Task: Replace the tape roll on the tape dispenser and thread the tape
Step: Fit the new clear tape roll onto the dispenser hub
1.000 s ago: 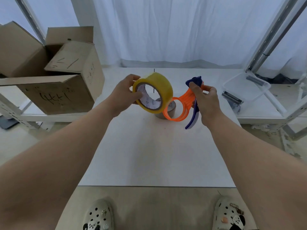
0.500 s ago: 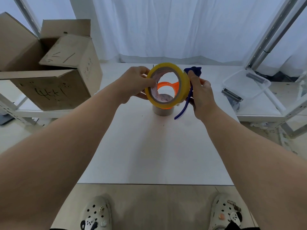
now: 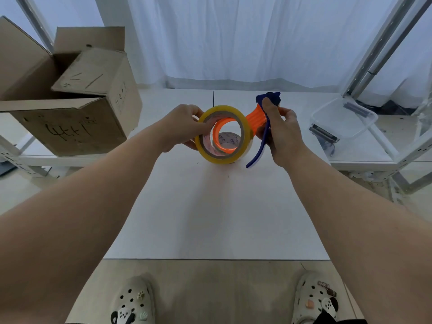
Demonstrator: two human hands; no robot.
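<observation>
My left hand (image 3: 184, 126) grips a yellow tape roll (image 3: 221, 157) by its left rim, held upright above the white table (image 3: 210, 218). My right hand (image 3: 281, 134) holds the tape dispenser (image 3: 258, 123), orange with a dark blue handle and blade end. The dispenser's orange ring (image 3: 222, 127) sits inside the roll's hole, touching its inner wall. Through the hole shows part of a used tape core (image 3: 230, 140) standing on the table behind.
An open cardboard box (image 3: 77, 108) rests on a low shelf at the left. A clear plastic container (image 3: 343, 120) lies on the shelf at the right. White curtains hang behind the table. My two shoes show below the table's near edge.
The roll has slid over the dispenser's orange ring, which now lies deeper inside the hole. Both hands have dropped slightly toward the table and the dispenser has tilted.
</observation>
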